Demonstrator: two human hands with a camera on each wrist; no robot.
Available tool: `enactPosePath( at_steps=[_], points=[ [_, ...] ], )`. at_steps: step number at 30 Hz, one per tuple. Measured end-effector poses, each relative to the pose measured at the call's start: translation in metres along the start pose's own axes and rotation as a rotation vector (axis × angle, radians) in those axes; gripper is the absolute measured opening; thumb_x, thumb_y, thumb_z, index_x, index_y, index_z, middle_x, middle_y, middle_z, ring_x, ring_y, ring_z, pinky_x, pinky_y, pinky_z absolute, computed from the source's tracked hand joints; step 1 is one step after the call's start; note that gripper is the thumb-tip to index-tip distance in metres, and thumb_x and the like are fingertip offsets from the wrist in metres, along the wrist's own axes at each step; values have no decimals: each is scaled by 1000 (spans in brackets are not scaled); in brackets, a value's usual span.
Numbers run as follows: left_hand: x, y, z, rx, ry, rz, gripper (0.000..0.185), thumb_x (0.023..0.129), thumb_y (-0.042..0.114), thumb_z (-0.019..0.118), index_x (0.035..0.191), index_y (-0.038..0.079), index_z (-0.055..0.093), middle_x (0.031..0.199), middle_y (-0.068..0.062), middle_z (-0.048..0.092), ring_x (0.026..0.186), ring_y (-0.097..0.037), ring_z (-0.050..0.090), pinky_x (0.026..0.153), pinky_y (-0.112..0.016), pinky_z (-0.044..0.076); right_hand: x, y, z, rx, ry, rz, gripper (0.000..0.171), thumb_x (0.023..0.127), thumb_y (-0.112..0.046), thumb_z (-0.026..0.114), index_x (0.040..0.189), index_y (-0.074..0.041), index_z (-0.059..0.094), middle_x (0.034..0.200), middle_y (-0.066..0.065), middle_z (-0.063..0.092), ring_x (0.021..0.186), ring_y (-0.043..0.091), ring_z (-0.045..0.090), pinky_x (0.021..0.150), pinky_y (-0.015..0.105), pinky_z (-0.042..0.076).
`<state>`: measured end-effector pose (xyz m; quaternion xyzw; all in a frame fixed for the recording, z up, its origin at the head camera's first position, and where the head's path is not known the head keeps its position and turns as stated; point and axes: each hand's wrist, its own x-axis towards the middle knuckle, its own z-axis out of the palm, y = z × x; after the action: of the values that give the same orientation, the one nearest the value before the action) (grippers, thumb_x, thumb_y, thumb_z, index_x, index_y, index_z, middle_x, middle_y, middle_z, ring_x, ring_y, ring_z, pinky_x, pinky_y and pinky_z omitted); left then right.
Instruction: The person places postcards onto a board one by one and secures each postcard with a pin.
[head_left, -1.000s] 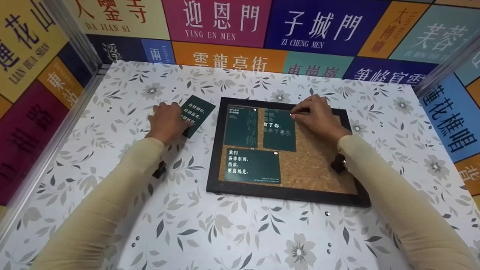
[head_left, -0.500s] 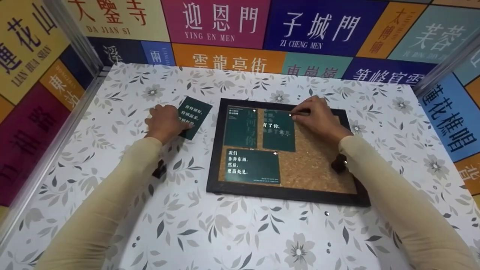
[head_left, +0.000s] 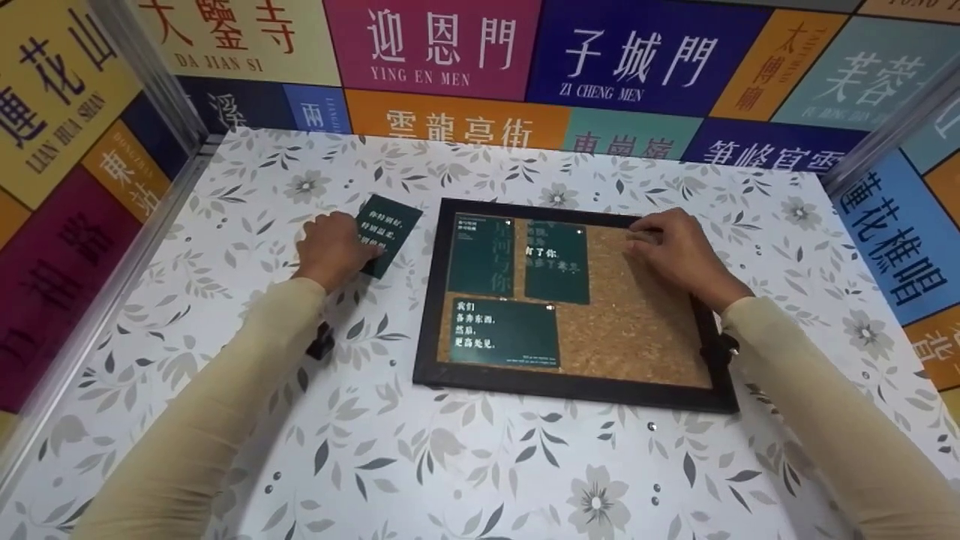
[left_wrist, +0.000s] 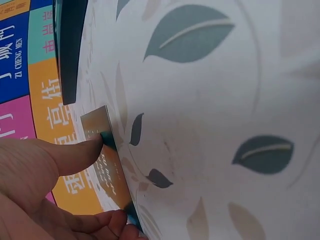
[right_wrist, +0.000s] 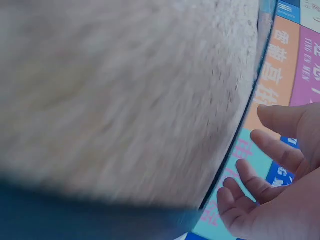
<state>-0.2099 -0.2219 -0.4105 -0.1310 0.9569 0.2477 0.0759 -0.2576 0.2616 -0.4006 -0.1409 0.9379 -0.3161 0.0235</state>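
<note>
Between the thumb and fingers of my left hand (head_left: 330, 247) is a dark green card (head_left: 390, 225) with white lettering, left of the frame. In the left wrist view the thumb lies over the card (left_wrist: 107, 165) and the fingertips meet its lower edge. My right hand (head_left: 679, 251) hovers over the right part of a black-framed cork board (head_left: 637, 330). Its fingers spread apart with nothing between them in the right wrist view. Two upright green cards are on the board, a left one (head_left: 472, 262) and a middle one (head_left: 559, 281). A wide green card (head_left: 506, 341) sits below them.
Small pins show at the cards' corners. The table (head_left: 420, 465) has a white leaf-and-flower cover. Colourful panels (head_left: 442, 45) with large characters rise behind the table and at both sides.
My right hand has let go at the middle card's top right corner and moved right, uncovering a pin there. My left hand, with its card, has shifted slightly.
</note>
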Motion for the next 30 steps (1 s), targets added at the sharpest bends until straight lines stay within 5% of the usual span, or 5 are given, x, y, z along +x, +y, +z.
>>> enactPosePath(
  at_steps=[7,24,27,30],
  points=[
    [1,-2,-2,35,0,-24,66,99,33,83,139,-15,63,137,-36,55,128,-48,50,112,-67,43,-19,21,-14,-33,26,-11,34,104,-8,75,131,13,72,128,33,67,116,44,61,99,56,46],
    [4,-2,-1,-25,-38,-123,75,99,35,82,151,-11,54,144,-31,55,130,-46,49,115,-65,40,-76,42,-32,-37,-40,170,56,108,-21,72,150,13,55,150,39,55,136,58,54,107,71,48],
    [4,-3,-2,-35,-44,-131,77,99,36,82,153,-10,52,146,-31,55,130,-46,49,116,-65,40,-88,45,-31,-28,-55,216,61,111,-26,69,156,11,49,149,40,55,135,57,57,102,66,52],
    [2,-5,-3,-73,-40,-128,79,99,36,83,154,-11,51,146,-31,52,131,-46,50,116,-64,42,-99,47,-30,-2,-56,228,63,112,-25,67,158,11,45,143,40,59,128,54,63,91,40,58]
  ],
)
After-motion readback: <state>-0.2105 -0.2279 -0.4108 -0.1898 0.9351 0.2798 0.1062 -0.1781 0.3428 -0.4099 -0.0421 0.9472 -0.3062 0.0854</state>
